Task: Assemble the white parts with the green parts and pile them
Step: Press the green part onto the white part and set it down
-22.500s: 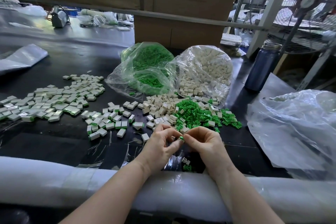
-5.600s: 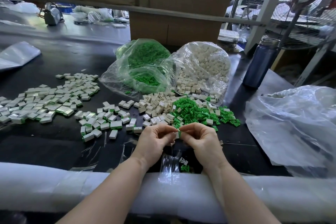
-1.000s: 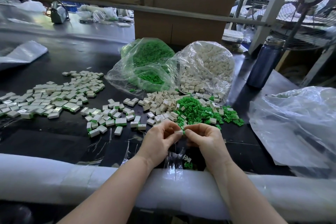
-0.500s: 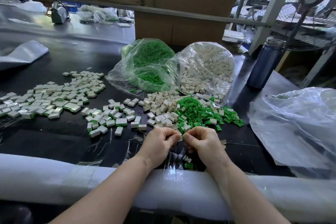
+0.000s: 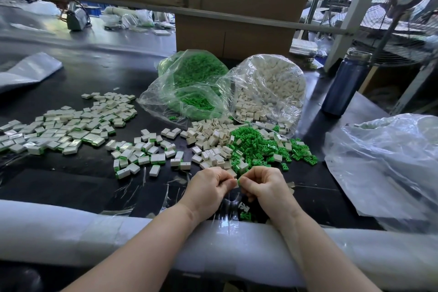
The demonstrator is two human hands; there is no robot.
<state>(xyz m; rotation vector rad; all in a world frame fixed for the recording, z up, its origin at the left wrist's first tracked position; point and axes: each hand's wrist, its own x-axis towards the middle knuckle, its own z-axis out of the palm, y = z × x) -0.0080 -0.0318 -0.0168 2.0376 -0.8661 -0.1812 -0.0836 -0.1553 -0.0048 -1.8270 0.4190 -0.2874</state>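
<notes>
Green part (image 5: 239, 181) pinched between left hand (image 5: 208, 191), right hand (image 5: 265, 188); orientation unclear.

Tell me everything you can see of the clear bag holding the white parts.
The bag of white parts is thin, clear, crinkled plastic, bulging and glossy, resting on the dark table in front of a cardboard box. It is packed with small off-white blocks. Its mouth faces the person, with blocks spilling onto the table. Its left side presses against the bag of green parts. Neither hand touches it.

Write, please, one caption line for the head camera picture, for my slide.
Two hands, left hand and right hand, pinch a white part and a green part together above a black table.
</notes>
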